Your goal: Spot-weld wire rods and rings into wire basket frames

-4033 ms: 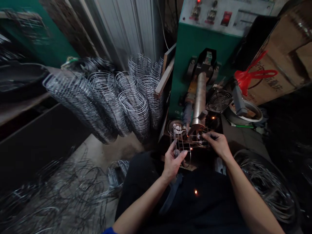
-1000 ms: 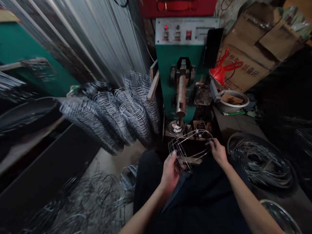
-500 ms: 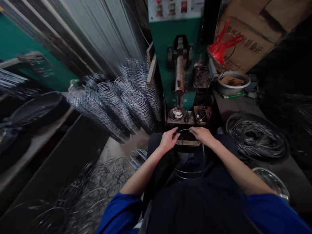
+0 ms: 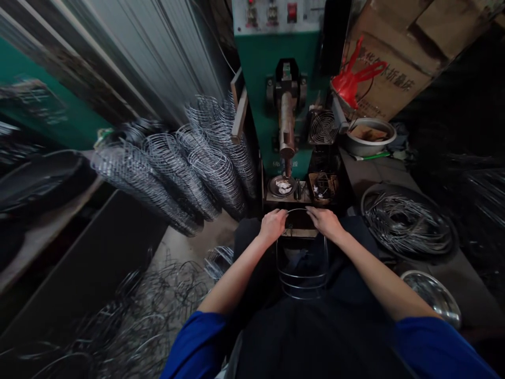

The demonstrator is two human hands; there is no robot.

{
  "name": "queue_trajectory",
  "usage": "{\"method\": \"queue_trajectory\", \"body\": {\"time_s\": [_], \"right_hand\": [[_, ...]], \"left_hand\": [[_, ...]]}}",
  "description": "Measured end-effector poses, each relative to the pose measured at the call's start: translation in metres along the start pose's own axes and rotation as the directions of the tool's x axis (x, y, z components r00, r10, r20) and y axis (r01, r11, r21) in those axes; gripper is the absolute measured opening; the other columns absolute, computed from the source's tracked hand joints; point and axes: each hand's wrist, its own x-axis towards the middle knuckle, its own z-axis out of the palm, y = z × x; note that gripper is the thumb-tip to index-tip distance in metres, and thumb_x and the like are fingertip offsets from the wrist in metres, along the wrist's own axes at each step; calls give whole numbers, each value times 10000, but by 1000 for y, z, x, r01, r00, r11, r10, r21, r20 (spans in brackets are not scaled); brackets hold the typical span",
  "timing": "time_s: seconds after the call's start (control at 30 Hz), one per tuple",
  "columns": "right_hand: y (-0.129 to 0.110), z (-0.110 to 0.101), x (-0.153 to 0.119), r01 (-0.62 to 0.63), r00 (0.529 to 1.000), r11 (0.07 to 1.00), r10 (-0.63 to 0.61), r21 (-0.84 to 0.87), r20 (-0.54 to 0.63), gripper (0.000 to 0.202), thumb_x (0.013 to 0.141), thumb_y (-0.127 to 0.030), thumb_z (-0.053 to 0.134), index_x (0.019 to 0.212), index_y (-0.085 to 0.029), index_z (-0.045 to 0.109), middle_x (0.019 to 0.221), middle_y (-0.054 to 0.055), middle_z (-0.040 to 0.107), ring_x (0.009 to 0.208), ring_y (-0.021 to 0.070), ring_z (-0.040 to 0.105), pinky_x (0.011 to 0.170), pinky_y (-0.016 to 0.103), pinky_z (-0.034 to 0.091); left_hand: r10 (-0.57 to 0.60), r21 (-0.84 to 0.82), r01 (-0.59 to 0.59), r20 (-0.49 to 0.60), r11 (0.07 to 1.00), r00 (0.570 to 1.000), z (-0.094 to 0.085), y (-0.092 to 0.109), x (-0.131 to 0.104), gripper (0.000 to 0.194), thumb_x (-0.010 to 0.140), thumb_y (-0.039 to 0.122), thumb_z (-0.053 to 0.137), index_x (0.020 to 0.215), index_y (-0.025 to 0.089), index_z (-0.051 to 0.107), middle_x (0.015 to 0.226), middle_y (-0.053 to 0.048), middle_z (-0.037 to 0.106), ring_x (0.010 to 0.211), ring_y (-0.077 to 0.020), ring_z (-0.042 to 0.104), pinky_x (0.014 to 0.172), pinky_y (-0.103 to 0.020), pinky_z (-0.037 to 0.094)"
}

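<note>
A bent wire frame (image 4: 303, 276) with rounded ends hangs toward my lap, its upper curve spanning the gap between my hands. My left hand (image 4: 273, 226) pinches the left side of that curve. On the right side, my right hand (image 4: 325, 223) grips it with fingers closed. Just beyond my hands, a small round dish (image 4: 281, 187) with white lumps sits on the ledge of a green machine (image 4: 256, 89). The machine's metal arm (image 4: 286, 126) points down over the dish.
Tall stacks of wire rings (image 4: 216, 173) stand left of the machine. Loose wire pieces (image 4: 158, 310) litter the floor. At right are a tub of wire rings (image 4: 408, 223), a shiny metal bowl (image 4: 432, 297), a grey basin (image 4: 371, 138) and a cardboard box (image 4: 389, 79).
My left fingers, spread apart before, have closed on the wire's curve. The view has shifted slightly, and more of the wire frame shows between my arms.
</note>
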Motion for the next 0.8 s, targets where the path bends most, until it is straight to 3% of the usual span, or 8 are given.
{"method": "queue_trajectory", "body": {"time_s": [0.13,0.33,0.47,0.63,0.8], "right_hand": [[-5,-15,20,15,1000,1000,-15,11,-14,358,1013,-350,438,1287,-273,655,1167,75,729,1041,239,690,885,309,524],[-24,-50,50,18,999,985,-13,-170,29,370,1022,-388,383,1197,-248,678,946,107,751,865,260,711,716,302,496],[-38,-70,69,9,999,972,2,-233,47,370,1009,-394,397,1232,-257,659,976,119,738,854,263,701,699,305,473],[-42,-80,88,33,997,977,-18,-209,71,367,1010,-393,386,1186,-252,676,980,113,732,882,259,687,720,306,465],[-41,-83,97,70,996,979,-59,-192,65,334,1009,-390,406,1103,-244,691,922,94,730,840,231,678,719,285,448]], "left_hand": [[42,27,-42,-17,999,999,-19,-2,17,301,995,271,431,1058,186,712,1020,-110,705,937,-212,663,847,-304,483],[82,81,-81,-13,993,997,-56,0,44,270,975,240,446,994,177,708,943,-105,684,878,-214,651,813,-302,466],[86,116,-84,-10,990,996,-75,1,58,269,960,218,436,935,166,699,905,-112,669,856,-230,646,800,-319,458],[88,137,-86,-11,987,996,-90,0,69,271,935,201,429,911,155,696,884,-122,664,841,-246,645,769,-330,451],[104,142,-100,-21,985,994,-94,-4,77,281,927,205,419,886,153,691,881,-130,673,810,-240,635,745,-333,445]]}}
